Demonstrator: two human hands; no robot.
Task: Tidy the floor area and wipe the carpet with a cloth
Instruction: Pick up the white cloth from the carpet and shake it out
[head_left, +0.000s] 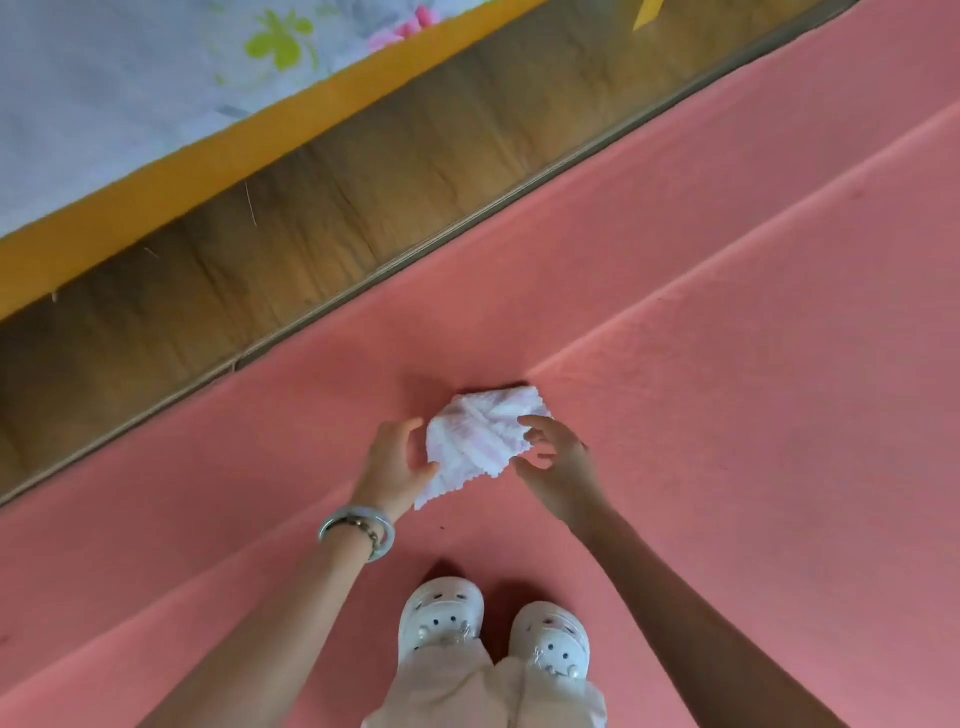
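Left hand (396, 465) gripping cloth (480, 447) edge, right hand (558, 467) open, fingertips on it — may bunch up w/ uneven pressure on carpet (727, 415).

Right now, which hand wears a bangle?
The left hand: a pale bangle circles its wrist, while the right hand has a bare wrist. Both are at the cloth.

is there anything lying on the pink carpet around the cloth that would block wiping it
Nothing visible does. The cloth is bunched on the carpet between the left hand and right hand. The only other things on the carpet are the white shoes nearer the person, plus a raised fold line running diagonally past the cloth.
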